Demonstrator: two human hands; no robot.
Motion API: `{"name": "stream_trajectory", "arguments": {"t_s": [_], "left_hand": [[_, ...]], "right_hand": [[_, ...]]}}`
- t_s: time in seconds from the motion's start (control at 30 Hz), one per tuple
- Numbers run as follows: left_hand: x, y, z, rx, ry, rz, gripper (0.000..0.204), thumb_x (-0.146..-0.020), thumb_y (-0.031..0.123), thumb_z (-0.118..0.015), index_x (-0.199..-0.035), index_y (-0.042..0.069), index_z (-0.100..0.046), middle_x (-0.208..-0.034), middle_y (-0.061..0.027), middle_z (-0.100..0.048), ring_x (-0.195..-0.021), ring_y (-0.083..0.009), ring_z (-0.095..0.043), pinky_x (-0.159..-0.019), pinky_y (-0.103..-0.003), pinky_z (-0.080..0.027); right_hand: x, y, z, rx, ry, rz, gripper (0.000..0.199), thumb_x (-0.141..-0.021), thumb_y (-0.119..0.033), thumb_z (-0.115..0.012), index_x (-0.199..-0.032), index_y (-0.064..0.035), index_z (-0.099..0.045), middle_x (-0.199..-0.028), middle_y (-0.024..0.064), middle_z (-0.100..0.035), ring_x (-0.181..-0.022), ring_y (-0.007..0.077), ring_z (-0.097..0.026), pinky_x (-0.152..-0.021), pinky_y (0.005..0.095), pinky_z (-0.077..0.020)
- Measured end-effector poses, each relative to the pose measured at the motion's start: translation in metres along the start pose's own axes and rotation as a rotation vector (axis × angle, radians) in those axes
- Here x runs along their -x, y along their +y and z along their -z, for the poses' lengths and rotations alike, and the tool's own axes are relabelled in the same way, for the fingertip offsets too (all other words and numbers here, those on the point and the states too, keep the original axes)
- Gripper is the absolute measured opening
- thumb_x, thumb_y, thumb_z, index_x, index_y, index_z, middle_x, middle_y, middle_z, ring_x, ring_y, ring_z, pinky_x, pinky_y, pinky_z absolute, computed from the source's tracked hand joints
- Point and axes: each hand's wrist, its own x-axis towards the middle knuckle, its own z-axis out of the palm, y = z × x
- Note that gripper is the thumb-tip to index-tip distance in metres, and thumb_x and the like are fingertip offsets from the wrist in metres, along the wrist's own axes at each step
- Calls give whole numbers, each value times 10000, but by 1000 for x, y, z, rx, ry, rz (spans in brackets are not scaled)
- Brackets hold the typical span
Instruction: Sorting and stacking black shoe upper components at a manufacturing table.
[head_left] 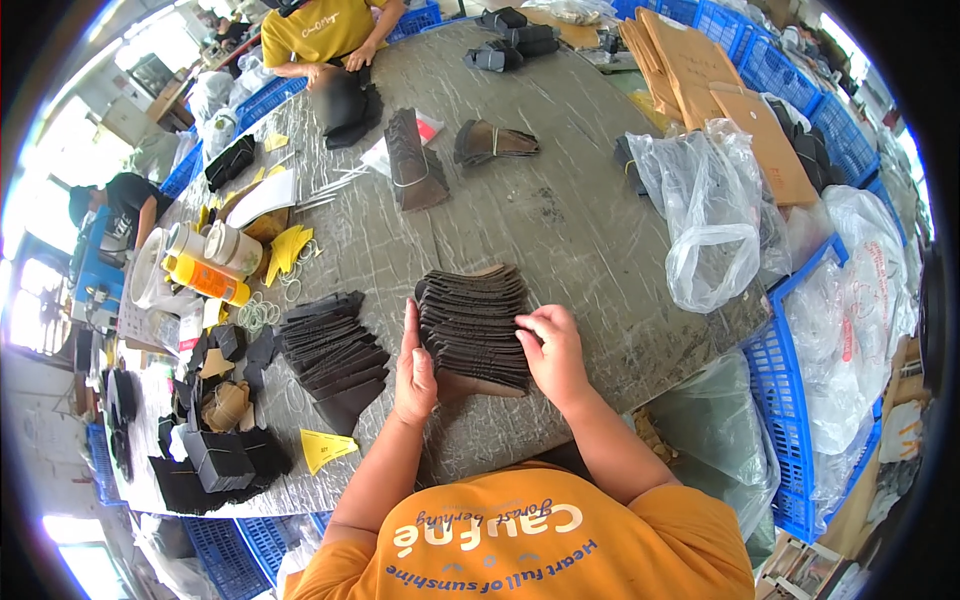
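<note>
Two hands flank fanned stack of dark cut pieces (473, 325) near worktop (590, 240) front edge: my left hand (413, 370) flat, open against side; right hand (553, 352) fingers pinching top pieces. Second stack (333, 355) crowds left.

Matt black leather-like cut pieces (475, 325) are lying fanned on the grey, cracked-looking rough tabletop (580, 230). Right of that stack, thin clear plastic bags (705, 215) are shining glossily. Beyond the bags, brown paper envelopes (690, 60) are looking dull and smooth beside blue plastic crates (790, 400).
</note>
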Motion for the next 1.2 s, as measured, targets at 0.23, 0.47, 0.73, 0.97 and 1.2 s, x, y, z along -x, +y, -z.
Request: {"name": "stream_trajectory", "arguments": {"t_s": [0.23, 0.47, 0.73, 0.97, 1.2], "left_hand": [[4, 1, -6, 45, 44, 49, 643, -1021, 385, -372, -1478, -57, -278, -1509, -196, -311, -1396, -282, -285, -1150, -372, -214], [0, -1, 0, 87, 96, 96, 592, -1033, 342, -365, -1469, -55, -312, -1482, -181, -368, -1368, -259, -337, -1137, -357, -245], [-15, -1, -6, 142, 148, 147, 537, -1047, 293, -356, -1458, -52, -351, -1451, -164, -433, -1336, -233, -396, -1121, -339, -281], [-5, 1, -8, 157, 157, 190, 493, -1059, 250, -348, -1448, -50, -385, -1424, -149, -490, -1307, -210, -448, -1107, -323, -313], [-6, -9, -9, 145, 188, 189, 369, -1003, 89, -466, -1345, -41, -518, -1441, -166, -483, -1335, -231, -448, -1124, -344, -312]], "right_hand": [[28, -16, -35, -132, -118, -94, 491, -934, -65, -552, -1384, 63, -403, -1478, 354, -294, -1370, 500, -312, -1145, 484, -292], [3, -10, -9, 2, -95, 24, 475, -848, -58, -683, -1304, -35, -552, -1414, 254, -451, -1305, 400, -459, -1090, 396, -393], [-13, -5, -18, 37, -83, -16, 187, -743, -53, -769, -879, -30, -643, -968, 125, -624, -884, 316, -602, -781, 394, -495], [-5, -8, -36, -124, -28, -87, 248, -774, -39, -740, -944, -31, -559, -1330, 325, -460, -1205, 485, -485, -982, 471, -438], [-1, -17, -33, -131, 7, -101, 237, -769, -31, -743, -948, -52, -589, -1303, 275, -496, -1181, 457, -507, -978, 449, -438]]}}
